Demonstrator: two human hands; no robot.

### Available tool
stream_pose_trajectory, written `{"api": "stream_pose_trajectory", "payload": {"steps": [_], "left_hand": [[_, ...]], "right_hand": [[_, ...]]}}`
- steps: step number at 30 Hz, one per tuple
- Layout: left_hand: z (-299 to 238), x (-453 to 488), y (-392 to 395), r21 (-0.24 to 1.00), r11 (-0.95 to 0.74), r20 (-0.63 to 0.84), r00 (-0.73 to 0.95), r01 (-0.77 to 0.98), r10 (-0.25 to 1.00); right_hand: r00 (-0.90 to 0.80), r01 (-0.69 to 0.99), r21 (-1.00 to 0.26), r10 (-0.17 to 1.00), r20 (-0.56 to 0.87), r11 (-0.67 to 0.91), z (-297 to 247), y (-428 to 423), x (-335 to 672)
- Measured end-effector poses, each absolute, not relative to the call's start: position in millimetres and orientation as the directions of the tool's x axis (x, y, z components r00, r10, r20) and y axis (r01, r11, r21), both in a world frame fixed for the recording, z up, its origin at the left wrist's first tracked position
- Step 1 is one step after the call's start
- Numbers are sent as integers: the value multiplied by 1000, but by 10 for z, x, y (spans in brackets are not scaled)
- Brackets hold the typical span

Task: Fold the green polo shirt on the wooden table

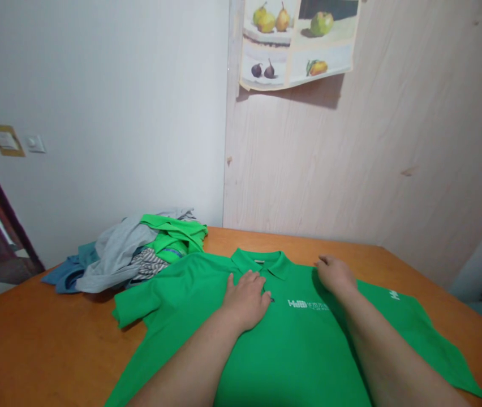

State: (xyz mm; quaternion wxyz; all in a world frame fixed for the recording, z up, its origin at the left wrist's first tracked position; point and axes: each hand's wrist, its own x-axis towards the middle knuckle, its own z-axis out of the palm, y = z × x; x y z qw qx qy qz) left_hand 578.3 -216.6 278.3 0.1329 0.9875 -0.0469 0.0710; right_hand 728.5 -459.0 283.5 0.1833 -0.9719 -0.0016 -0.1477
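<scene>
A green polo shirt [292,345] with a small white chest logo lies spread face up on the wooden table [33,339], collar toward the wall. My left hand [247,299] rests flat on the chest just below the collar, by the button placket, fingers stretched out. My right hand [334,275] lies on the shirt's shoulder to the right of the collar, fingers curled down onto the fabric, holding nothing that I can make out.
A heap of clothes [130,254], grey, blue, striped and green, sits at the table's far left. A fruit poster [298,39] hangs on the wood-panel wall behind. A light switch [36,144] is on the white wall at left.
</scene>
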Motion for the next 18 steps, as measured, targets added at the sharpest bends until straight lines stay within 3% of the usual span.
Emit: {"api": "stream_pose_trajectory", "payload": {"steps": [7, 13, 18], "left_hand": [[2774, 5789, -2181, 238, -965, 154, 985, -114, -78], [2775, 5792, -2180, 259, -958, 178, 981, -121, -76], [2769, 5790, -2181, 280, -953, 190, 980, -116, -63]], "right_hand": [[957, 114, -324, 17, 288, -939, 2906, -4670, 7395], [962, 189, -194, 143, 231, -963, 2915, -4533, 7441], [961, 199, -95, 175, 212, -975, 2903, -4532, 7465]]}}
